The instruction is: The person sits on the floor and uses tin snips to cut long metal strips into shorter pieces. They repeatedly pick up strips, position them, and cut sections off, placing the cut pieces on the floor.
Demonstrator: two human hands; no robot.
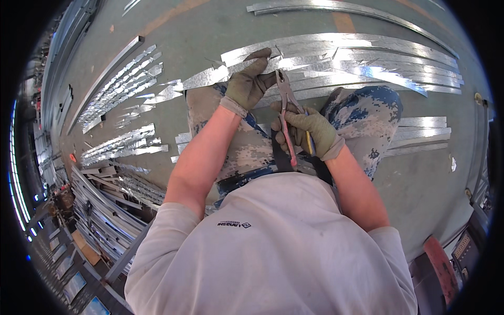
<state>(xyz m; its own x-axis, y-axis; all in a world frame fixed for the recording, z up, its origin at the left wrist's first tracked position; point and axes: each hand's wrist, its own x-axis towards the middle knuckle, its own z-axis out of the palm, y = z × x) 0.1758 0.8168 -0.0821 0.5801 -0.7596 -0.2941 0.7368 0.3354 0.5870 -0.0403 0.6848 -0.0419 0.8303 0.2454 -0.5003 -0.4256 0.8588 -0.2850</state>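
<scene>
My right hand (310, 128), in a worn olive work glove, is closed around a pair of pliers (286, 92). One plier handle is red, the other blue and yellow, and they stand apart. The grey jaws point away from me, up to my gloved left hand (248, 86). That hand's thumb reaches the jaw tip while its fingers stretch forward, apart from the thumb. I cannot make out anything held in it. Just beyond both hands lie long shiny sheet-metal strips (388, 55), overlapping on the floor, some with pointed ends.
My knees in camouflage trousers (362, 113) flank the hands. Bundles of cut metal strips (126, 86) lie at the left, with more metal lengths (105, 210) stacked lower left. A long metal profile (336, 6) lies at the far side. A red-edged object (441, 270) stands lower right.
</scene>
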